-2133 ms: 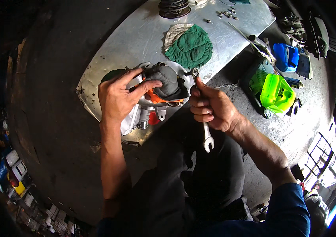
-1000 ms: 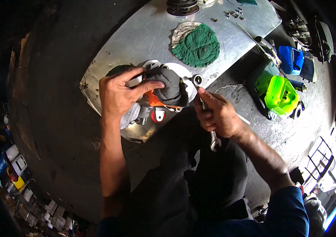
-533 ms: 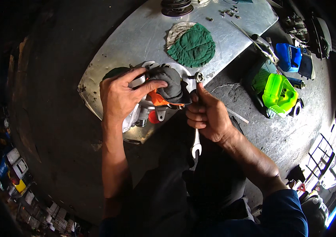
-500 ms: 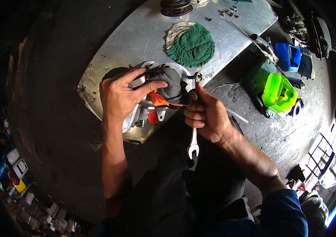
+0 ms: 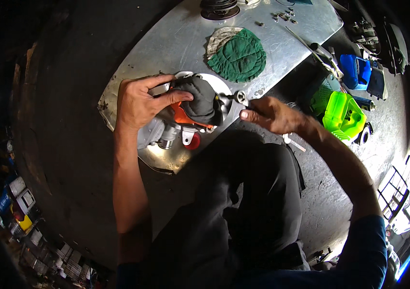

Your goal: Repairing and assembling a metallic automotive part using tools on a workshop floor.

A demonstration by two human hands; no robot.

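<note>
On the metal sheet sits a light-grey metal machine part [image 5: 154,131] with an orange piece [image 5: 180,115] and a red round piece [image 5: 193,141]. A dark grey cloth [image 5: 198,100] lies bunched over it. My left hand [image 5: 140,102] is closed on this cloth from the left, thumb in front and fingers behind, partly hidden. My right hand [image 5: 274,114] grips a combination wrench [image 5: 241,98] from the right. The wrench's ring end is up against a short dark shaft beside the cloth; its other end is hidden by the hand.
Behind lies a folded green and white cloth [image 5: 237,55] on the metal sheet [image 5: 176,48], with small metal bits [image 5: 284,17] and a dark coiled part [image 5: 219,8] farther back. Right of the sheet, bright green [image 5: 344,115] and blue [image 5: 355,72] plastic housings lie on the floor.
My right hand and the wrench have swung up and to the right, from hanging downward to lying nearly sideways. My left hand has shifted slightly left and stays on the cloth.
</note>
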